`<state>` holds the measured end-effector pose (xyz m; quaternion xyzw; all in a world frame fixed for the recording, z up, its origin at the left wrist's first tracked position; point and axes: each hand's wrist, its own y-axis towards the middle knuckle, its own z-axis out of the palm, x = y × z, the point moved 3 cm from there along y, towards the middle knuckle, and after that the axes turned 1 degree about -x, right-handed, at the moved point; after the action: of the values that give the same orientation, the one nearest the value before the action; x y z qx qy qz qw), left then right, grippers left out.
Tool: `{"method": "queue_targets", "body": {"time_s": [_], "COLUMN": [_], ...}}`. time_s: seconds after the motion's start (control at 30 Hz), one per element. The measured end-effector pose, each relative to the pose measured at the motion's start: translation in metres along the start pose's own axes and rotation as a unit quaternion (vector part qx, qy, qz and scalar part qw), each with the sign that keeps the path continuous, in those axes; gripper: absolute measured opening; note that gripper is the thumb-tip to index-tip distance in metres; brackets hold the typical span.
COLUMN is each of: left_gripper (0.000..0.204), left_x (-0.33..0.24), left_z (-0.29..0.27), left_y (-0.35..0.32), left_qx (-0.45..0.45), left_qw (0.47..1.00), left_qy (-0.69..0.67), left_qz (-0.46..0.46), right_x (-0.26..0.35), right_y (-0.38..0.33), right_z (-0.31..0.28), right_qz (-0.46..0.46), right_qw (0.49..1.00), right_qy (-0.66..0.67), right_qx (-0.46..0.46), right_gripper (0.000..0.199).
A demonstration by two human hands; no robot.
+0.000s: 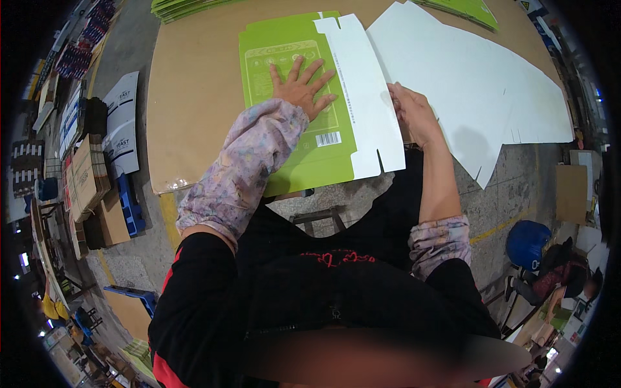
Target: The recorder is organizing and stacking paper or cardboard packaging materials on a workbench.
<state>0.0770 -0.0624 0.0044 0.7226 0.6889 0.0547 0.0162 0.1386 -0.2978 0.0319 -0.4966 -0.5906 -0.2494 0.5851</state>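
Note:
A flat green carton blank with a white side flap lies in front of me, its near edge overhanging the table. My left hand rests flat on its printed green panel, fingers spread. At the right edge of the white flap, my right hand has its fingers closed on the border; some fingertips are hidden. A large white cardboard blank with slits lies to the right, just beyond the right hand, and juts past the table's near side.
Stacks of green blanks lie at the table's far left and, as another green stack, at its far right. Boxes and cartons stand on the floor to the left. Behind on the right, a person sits near a blue helmet-like object.

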Motion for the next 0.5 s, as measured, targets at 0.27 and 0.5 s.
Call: {"method": "queue_targets", "body": {"time_s": [0.27,0.5], "left_gripper": [0.055,0.048], "left_x": [0.006,-0.018], "left_z": [0.003,0.001], "left_y": [-0.004,0.007], "left_qx": [-0.022,-0.101], "left_qw": [1.000,0.981], "left_qy": [-0.019,-0.072], "left_qz": [0.008,0.146], "right_x": [0.007,-0.002], "right_y": [-0.014,-0.019], "right_z": [0.078,0.101], "right_qz": [-0.144,-0.252], "right_qw": [0.987,0.797], "right_qy": [0.009,-0.548], "right_qx": [0.072,-0.026], "right_gripper": [0.076,0.092]}}
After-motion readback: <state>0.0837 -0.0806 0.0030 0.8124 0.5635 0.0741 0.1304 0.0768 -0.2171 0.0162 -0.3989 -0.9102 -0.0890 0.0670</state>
